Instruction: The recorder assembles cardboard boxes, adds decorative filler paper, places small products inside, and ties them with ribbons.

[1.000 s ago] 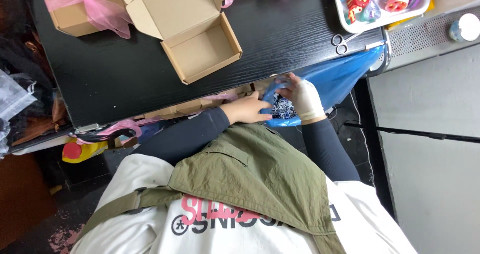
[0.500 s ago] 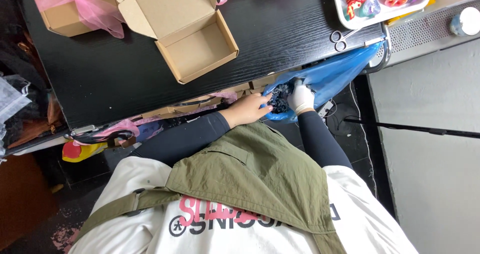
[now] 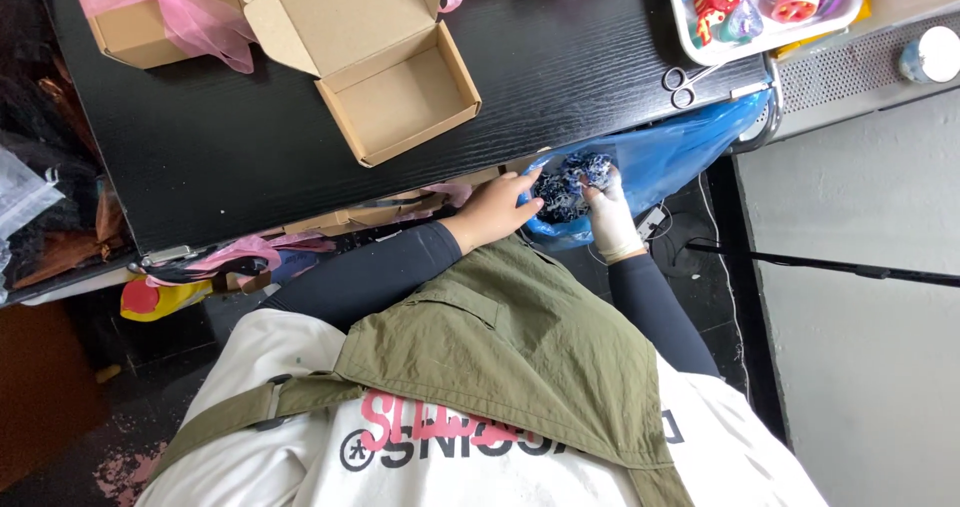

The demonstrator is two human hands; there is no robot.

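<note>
Your left hand (image 3: pixel 495 210) and your gloved right hand (image 3: pixel 607 217) meet at the mouth of a blue plastic bag (image 3: pixel 680 152) that hangs off the table's near edge, at about 3 o'clock from the open cardboard box (image 3: pixel 400 102). Both hands close their fingers around a dark blue-and-white bundle (image 3: pixel 568 185), seemingly crumpled fabric or filler, which sits half inside the bag; holding it from 2 sides likely keeps it together as it clears the opening. The box lies lid-back on the black table (image 3: pixel 250 157), cavity up. At 10 o'clock from it sits a closed box tied with pink ribbon (image 3: pixel 160 12). Scissors (image 3: pixel 685 82) rest near a white tray of colourful toys (image 3: pixel 770 2) at 2 o'clock
</note>
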